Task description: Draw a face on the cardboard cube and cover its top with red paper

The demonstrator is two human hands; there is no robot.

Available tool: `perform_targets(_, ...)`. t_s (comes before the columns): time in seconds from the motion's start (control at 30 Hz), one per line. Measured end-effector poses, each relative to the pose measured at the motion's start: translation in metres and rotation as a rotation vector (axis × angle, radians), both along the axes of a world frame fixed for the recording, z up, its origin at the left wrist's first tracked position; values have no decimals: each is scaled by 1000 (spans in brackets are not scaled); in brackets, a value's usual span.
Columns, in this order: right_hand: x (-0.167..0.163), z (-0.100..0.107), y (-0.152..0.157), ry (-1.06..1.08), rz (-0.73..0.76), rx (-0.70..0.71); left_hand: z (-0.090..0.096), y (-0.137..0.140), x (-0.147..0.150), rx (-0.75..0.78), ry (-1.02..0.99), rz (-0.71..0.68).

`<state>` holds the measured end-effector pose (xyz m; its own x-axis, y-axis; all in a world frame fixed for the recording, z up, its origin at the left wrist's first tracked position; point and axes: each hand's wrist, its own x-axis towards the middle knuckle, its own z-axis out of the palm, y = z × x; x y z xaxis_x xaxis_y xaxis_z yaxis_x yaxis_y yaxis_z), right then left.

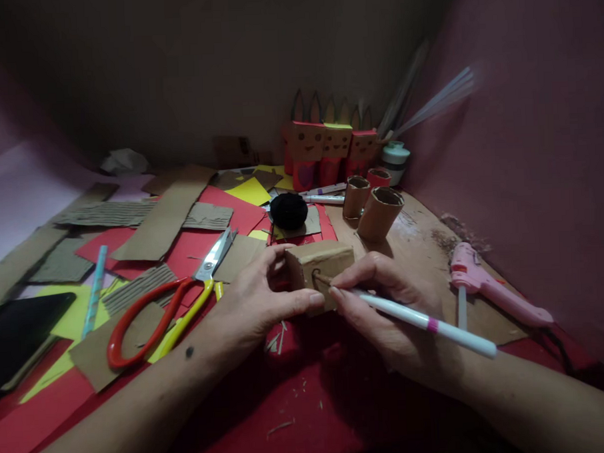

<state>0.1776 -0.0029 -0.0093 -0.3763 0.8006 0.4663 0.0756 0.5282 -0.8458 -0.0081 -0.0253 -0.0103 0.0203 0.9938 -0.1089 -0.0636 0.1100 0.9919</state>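
A small cardboard box (328, 259) is tilted up in front of me, gripped at its left side by my left hand (265, 295), thumb across the front face. My right hand (390, 309) pinches a white marker (411, 317) with a purple band. Its tip meets the box's front, where a small dark curved line shows. Just behind the box lies a round black fuzzy ball (288, 211). To the left of my left hand rest scissors (182, 288) with one red and one yellow handle, blades partly apart.
Cardboard strips (166, 212) and red and yellow paper cover the left. Cardboard tubes (380, 214) stand right of centre, before several box figures with drawn faces (308, 143). A pink glue gun (495, 285) lies at right. A dark flat object (26, 339) lies far left.
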Motion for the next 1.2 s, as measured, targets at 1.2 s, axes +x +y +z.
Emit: perform_targets(1.2, 0, 8, -1, 15, -88, -136, 0, 0, 1, -13, -2, 23)
